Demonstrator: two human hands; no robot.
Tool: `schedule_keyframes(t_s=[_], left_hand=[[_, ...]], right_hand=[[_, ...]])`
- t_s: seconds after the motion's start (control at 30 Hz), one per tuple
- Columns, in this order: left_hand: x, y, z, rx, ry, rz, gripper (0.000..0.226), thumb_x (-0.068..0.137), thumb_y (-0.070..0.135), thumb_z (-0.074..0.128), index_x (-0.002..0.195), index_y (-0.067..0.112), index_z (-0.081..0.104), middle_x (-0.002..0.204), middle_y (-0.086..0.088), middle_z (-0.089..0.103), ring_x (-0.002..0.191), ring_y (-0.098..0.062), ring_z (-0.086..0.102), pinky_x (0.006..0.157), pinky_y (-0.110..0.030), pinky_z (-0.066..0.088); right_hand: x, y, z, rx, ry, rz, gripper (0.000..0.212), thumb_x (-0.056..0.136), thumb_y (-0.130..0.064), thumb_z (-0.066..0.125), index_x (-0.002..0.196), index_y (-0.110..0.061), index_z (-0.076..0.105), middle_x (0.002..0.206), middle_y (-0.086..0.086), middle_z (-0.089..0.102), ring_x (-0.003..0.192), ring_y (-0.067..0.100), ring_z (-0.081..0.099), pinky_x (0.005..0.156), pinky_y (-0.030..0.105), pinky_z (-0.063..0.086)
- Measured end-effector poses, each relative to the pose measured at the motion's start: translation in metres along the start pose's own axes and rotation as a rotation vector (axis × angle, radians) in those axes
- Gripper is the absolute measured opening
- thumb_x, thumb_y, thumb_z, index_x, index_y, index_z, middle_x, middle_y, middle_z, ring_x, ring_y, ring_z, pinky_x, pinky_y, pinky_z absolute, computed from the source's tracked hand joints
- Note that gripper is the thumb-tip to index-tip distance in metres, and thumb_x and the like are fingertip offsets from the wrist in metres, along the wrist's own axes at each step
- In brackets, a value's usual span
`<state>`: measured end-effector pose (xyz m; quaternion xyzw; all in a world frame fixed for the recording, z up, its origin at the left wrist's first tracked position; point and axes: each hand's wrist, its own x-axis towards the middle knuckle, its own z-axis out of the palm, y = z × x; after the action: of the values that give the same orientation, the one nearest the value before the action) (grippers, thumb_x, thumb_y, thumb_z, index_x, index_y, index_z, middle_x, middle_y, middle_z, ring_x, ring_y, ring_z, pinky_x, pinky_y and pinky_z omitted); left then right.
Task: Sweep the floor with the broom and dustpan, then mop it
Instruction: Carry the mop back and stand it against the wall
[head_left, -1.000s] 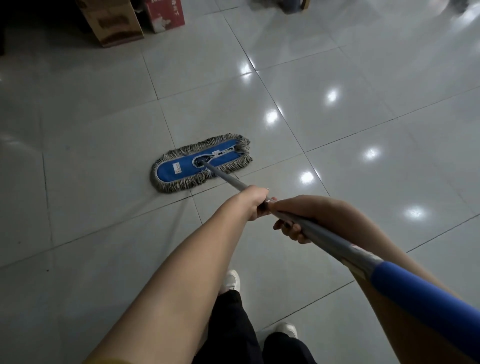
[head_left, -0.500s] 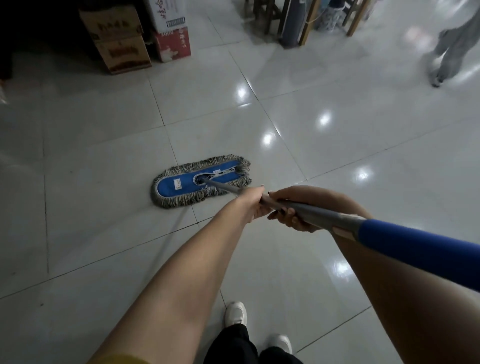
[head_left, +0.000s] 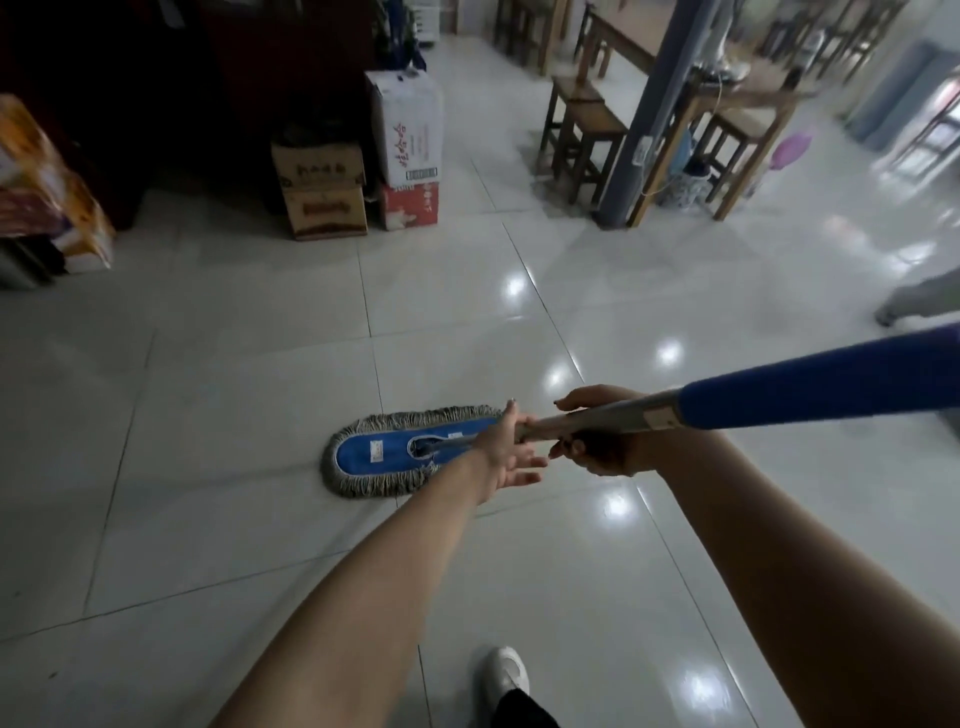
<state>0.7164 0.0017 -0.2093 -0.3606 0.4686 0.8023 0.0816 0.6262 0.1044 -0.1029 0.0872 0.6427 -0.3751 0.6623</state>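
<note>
Right grip (head_left: 592, 447) curled round mop handle (head_left: 623, 413), left grip (head_left: 506, 449) fingers straight

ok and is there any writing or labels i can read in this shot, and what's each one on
Nothing is clear enough to quote.
white carton: red characters, blurred.
upper brown carton: dark characters, blurred.
lower brown carton: brown logo, unreadable.
red carton: white characters, unreadable.
mop head: white tag, too small.
mop handle: pale sticker, unreadable.
</note>
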Motion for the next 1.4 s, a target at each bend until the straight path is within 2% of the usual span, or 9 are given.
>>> schedule_keyframes(t_s=[0.17,0.27,0.4,0.57,0.73,0.97,1.13,1.23,1.4], left_hand=[[0.012,0.030,-0.002,-0.035,0.044,0.077,0.045,0.099,0.046,0.024,0.124,0.020,0.051,0.110,-0.019,0.054,0.095,-0.028,0.059,0.069,-0.033,0.051],[0.021,0.050,0.001,-0.062,0.087,0.116,0.034,0.098,0.041,0.030,0.116,0.021,0.050,0.097,-0.016,0.059,0.095,-0.030,0.061,0.069,-0.035,0.052],[0.043,0.077,0.004,-0.013,0.129,0.171,0.035,0.097,0.034,0.037,0.128,0.022,0.045,0.124,-0.018,0.054,0.106,-0.030,0.060,0.070,-0.032,0.055],[0.075,0.106,0.003,0.189,0.162,0.310,0.061,0.090,0.005,0.051,0.141,0.032,0.031,0.125,-0.010,0.051,0.102,-0.019,0.060,0.065,-0.023,0.056],[0.095,0.128,-0.008,0.265,0.212,0.404,0.059,0.092,0.016,0.056,0.141,0.032,0.029,0.134,-0.008,0.050,0.110,-0.017,0.056,0.062,-0.019,0.054],[0.116,0.172,-0.049,0.459,0.322,0.458,0.046,0.094,0.029,0.053,0.135,0.032,0.034,0.103,0.001,0.063,0.098,-0.013,0.063,0.082,-0.032,0.055],[0.136,0.213,-0.084,0.597,0.324,0.501,0.043,0.091,0.048,0.048,0.131,0.033,0.040,0.092,0.002,0.068,0.085,-0.010,0.066,0.066,-0.020,0.051],[0.144,0.242,-0.103,0.611,0.339,0.491,0.042,0.090,0.050,0.049,0.124,0.026,0.048,0.081,0.002,0.066,0.071,-0.010,0.065,0.062,-0.020,0.047],[0.159,0.280,-0.137,0.933,0.433,0.608,0.041,0.087,0.056,0.049,0.108,0.023,0.059,0.071,0.010,0.047,0.062,-0.005,0.049,0.053,-0.014,0.033]], right_hand=[[0.001,-0.044,-0.004,-0.181,0.095,-0.215,0.027,0.099,-0.023,0.043,0.079,-0.008,0.053,0.052,0.008,0.059,0.036,0.013,0.057,0.040,0.018,0.049],[-0.005,-0.072,-0.013,-0.206,-0.018,-0.309,0.022,0.099,-0.018,0.045,0.084,-0.006,0.056,0.060,0.011,0.062,0.043,0.016,0.062,0.043,0.021,0.053],[-0.001,-0.106,-0.031,-0.225,-0.119,-0.433,0.052,0.102,-0.042,0.026,0.113,0.001,0.053,0.078,0.017,0.059,0.058,0.022,0.060,0.053,0.030,0.055],[0.016,-0.145,-0.051,-0.295,-0.181,-0.612,0.062,0.099,-0.052,0.021,0.126,-0.002,0.046,0.080,0.018,0.065,0.059,0.024,0.063,0.057,0.031,0.056],[0.029,-0.174,-0.054,-0.333,-0.353,-0.710,0.088,0.073,-0.075,0.025,0.137,-0.016,0.039,0.098,0.023,0.060,0.077,0.026,0.064,0.068,0.031,0.056],[0.047,-0.225,-0.035,-0.469,-0.315,-0.906,0.065,0.083,-0.053,0.044,0.133,-0.010,0.041,0.094,0.016,0.062,0.074,0.022,0.064,0.061,0.027,0.053],[0.060,-0.276,-0.009,-0.585,-0.099,-1.010,0.059,0.079,-0.049,0.054,0.119,-0.007,0.050,0.085,0.016,0.067,0.065,0.019,0.066,0.051,0.026,0.049],[0.070,-0.309,0.008,-0.661,0.046,-1.052,0.032,0.090,-0.036,0.056,0.108,-0.010,0.056,0.069,0.006,0.069,0.056,0.017,0.065,0.046,0.024,0.046],[0.092,-0.345,0.027,-0.638,0.189,-1.146,0.014,0.086,-0.032,0.064,0.082,-0.018,0.062,0.047,-0.007,0.053,0.041,0.009,0.050,0.042,0.020,0.044]])
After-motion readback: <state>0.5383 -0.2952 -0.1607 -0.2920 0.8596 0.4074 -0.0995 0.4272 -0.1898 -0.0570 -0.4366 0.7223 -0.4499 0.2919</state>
